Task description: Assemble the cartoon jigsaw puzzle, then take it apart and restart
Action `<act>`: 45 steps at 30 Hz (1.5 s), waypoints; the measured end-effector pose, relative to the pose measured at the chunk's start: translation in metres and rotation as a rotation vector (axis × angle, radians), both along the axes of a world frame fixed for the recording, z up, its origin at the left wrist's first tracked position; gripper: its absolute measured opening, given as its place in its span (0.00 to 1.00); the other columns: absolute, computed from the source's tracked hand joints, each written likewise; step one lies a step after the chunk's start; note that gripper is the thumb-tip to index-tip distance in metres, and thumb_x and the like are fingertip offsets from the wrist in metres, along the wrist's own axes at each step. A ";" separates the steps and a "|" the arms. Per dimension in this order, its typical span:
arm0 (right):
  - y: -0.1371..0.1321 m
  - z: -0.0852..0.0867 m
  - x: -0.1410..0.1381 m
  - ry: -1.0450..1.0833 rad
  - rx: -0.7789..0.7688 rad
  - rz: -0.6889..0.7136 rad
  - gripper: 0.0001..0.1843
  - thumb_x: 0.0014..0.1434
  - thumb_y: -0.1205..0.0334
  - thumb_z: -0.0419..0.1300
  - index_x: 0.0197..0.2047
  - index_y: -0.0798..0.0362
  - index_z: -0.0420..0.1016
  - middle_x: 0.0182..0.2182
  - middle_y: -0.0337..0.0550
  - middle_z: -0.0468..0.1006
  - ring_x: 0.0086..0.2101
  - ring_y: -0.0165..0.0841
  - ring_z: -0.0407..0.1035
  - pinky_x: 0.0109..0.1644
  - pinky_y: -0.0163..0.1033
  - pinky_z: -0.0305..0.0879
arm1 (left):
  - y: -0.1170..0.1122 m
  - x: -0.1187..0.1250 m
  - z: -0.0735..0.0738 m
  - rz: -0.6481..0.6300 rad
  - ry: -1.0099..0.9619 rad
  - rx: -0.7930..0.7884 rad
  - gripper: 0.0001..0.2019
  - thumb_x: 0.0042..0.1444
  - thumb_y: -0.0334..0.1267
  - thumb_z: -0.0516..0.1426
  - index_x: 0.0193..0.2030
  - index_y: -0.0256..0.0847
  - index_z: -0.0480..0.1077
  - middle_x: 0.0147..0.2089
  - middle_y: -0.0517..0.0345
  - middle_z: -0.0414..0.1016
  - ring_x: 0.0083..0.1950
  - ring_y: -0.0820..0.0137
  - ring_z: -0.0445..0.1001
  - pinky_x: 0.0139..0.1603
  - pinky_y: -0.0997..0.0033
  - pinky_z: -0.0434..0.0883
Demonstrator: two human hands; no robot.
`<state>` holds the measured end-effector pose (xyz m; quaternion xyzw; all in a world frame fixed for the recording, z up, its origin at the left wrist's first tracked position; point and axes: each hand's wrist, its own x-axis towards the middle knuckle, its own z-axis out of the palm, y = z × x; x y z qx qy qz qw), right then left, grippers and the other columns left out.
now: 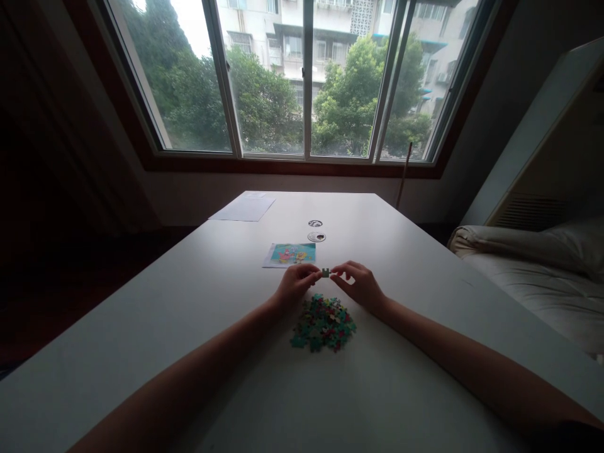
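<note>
A small green jigsaw puzzle piece (326,273) is held up between my two hands, above the white table. My left hand (298,280) pinches its left side with thumb and forefinger. On the other side, my right hand (359,283) grips the right edge between thumb and fingertips. Just below the hands lies a heap of loose puzzle pieces (323,324), mostly green with some red and yellow ones. Behind my left hand a colourful picture card (293,253) with cartoon figures rests flat, its lower edge close to my fingers.
Two round black-and-white discs (316,237) lie beyond the card. White paper sheets (243,208) rest at the far left of the white table (189,352). A couch (533,251) stands to the right, and a window (306,82) faces the table.
</note>
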<state>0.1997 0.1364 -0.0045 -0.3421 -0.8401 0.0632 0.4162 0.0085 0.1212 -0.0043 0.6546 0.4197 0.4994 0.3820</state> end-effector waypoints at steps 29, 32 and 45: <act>0.016 0.003 0.017 0.194 0.123 -0.190 0.08 0.58 0.58 0.55 0.33 0.51 0.73 0.29 0.40 0.75 0.24 0.27 0.63 0.33 0.34 0.62 | 0.004 -0.009 -0.008 0.061 0.252 0.093 0.10 0.51 0.41 0.54 0.28 0.36 0.69 0.21 0.62 0.66 0.24 0.74 0.64 0.26 0.76 0.62; 0.016 0.003 0.017 0.192 0.116 -0.203 0.09 0.58 0.57 0.54 0.33 0.51 0.73 0.29 0.40 0.75 0.24 0.27 0.63 0.33 0.34 0.61 | 0.003 -0.009 -0.008 0.065 0.263 0.094 0.10 0.51 0.41 0.54 0.27 0.36 0.69 0.21 0.62 0.66 0.24 0.74 0.64 0.26 0.76 0.62; 0.018 0.001 0.018 0.150 0.084 -0.217 0.10 0.57 0.56 0.54 0.33 0.51 0.74 0.29 0.41 0.75 0.23 0.27 0.63 0.33 0.35 0.61 | 0.003 -0.008 -0.007 0.050 0.264 0.082 0.10 0.51 0.42 0.54 0.28 0.36 0.69 0.21 0.62 0.67 0.23 0.74 0.65 0.25 0.76 0.62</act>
